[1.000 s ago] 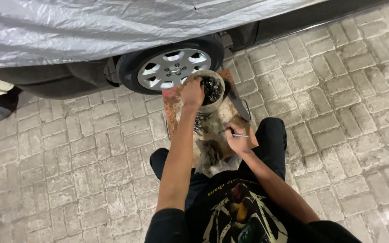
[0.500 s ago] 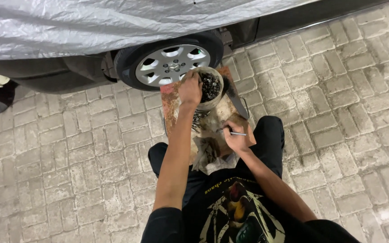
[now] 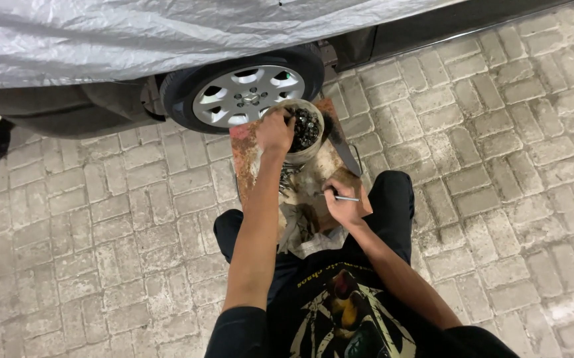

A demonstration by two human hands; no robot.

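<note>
Head view: left hand (image 3: 275,131) reaching into bucket (image 3: 305,154).

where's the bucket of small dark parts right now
In the head view, the bucket stands upper centre on the rusty board, below the car wheel, the left hand at its rim.

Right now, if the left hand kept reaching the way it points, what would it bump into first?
The left hand already reaches the rim of the round tub of small dark metal pieces; beyond it, probably the car wheel, though depth is unclear.

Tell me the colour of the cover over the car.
Silver-grey, wrinkled and slightly shiny; the cover shows in the head view, the only one.
</note>
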